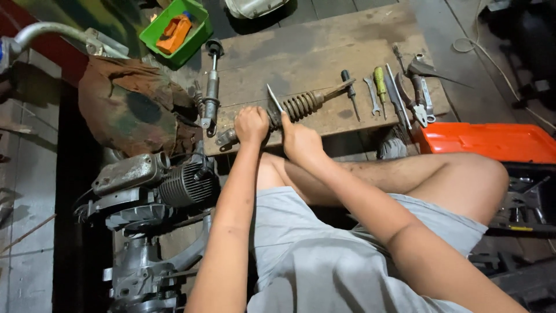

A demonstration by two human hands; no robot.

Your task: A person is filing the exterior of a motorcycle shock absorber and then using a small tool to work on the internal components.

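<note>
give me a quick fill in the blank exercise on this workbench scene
1. Both hands, the left hand and the right hand, grip a rusty shock absorber lying on a wooden ____.
2. The bin at the top holding an orange item is ____ in colour.
3. The screwdriver among the tools has a ____ handle.
4. The toolbox by the knee is ____.

Missing words: board; green; yellow; orange

Left hand [251,124] hides shock absorber [298,106] left end.
</note>
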